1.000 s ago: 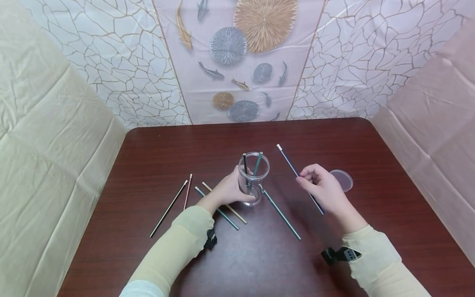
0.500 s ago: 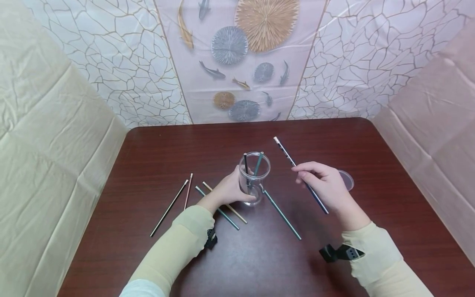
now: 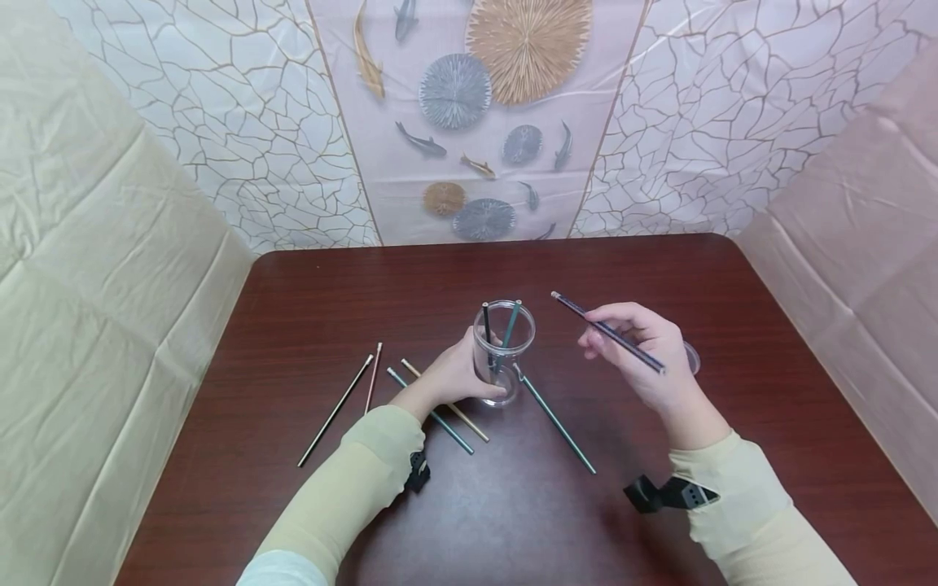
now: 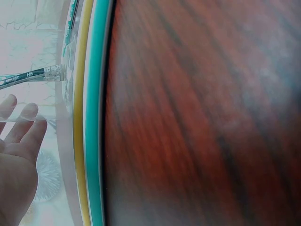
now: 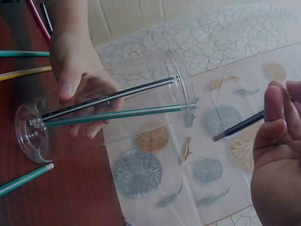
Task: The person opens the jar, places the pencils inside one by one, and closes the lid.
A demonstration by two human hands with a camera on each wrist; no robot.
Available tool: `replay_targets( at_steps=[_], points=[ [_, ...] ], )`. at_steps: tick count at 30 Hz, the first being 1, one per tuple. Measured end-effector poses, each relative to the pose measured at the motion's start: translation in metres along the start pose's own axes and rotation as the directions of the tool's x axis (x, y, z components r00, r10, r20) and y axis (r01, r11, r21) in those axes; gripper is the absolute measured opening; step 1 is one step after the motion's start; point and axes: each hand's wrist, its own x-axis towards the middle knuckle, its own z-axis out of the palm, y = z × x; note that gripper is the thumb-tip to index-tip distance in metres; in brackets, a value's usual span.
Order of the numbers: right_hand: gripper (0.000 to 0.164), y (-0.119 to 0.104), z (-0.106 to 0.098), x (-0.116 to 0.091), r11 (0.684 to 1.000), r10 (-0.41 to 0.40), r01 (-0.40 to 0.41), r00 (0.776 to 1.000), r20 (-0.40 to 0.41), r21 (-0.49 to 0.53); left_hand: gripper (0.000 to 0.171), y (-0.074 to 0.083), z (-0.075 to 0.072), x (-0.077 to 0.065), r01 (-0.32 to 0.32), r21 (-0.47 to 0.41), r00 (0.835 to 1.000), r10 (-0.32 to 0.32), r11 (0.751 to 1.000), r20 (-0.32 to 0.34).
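Note:
My left hand (image 3: 454, 373) grips a clear cylindrical jar (image 3: 517, 362) low on its side, thumb in front and fingers behind. The jar stands on the table. Inside it lean a black pencil (image 5: 113, 96) and a green pencil (image 5: 117, 114), their capped ends at the bottom, as the right wrist view shows. To the jar's right, my right hand (image 3: 648, 358) pinches a dark pencil (image 3: 615, 335) in the air, slanting toward the jar but apart from it. On the table, another green pencil (image 3: 557, 422) lies with one end close to the jar's base.
Left of the jar lie a teal pencil (image 3: 453, 434) and a yellow pencil (image 3: 469, 423), partly under my left arm. Farther left are a red pencil (image 3: 373, 378) and a black pencil (image 3: 335, 412). A round clear lid (image 3: 692, 358) shows behind my right hand. Patterned cloth (image 3: 293, 122) hangs behind the table.
The dark pencil has turned in my right hand to a flatter slant, its near end now higher, over the hand. My left hand and the jar stay put.

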Motion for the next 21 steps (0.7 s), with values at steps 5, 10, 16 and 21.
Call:
replay_targets(
  at_steps=[5,10,16,21],
  points=[
    [0.018,-0.002,0.005,0.004,0.991,-0.013,0.031,0.990,-0.139,0.129,0.081,0.000,0.000,0.000,0.005,0.006,1.000,-0.005,1.000,0.003],
    [0.017,-0.002,0.010,0.008,0.969,-0.013,0.070,0.972,-0.233,0.236,0.084,0.000,0.000,0.001,0.011,0.002,1.000,-0.011,1.000,0.012],
    [0.014,0.002,0.014,0.012,0.947,0.045,0.053,0.955,-0.294,0.317,0.084,0.000,0.000,0.001,0.019,0.001,1.000,-0.019,1.000,0.021],
    [0.011,0.011,0.018,0.016,0.949,0.096,0.006,0.947,-0.308,0.314,0.084,0.000,0.000,0.000,0.021,0.004,1.000,-0.021,1.000,0.022]
  ],
)
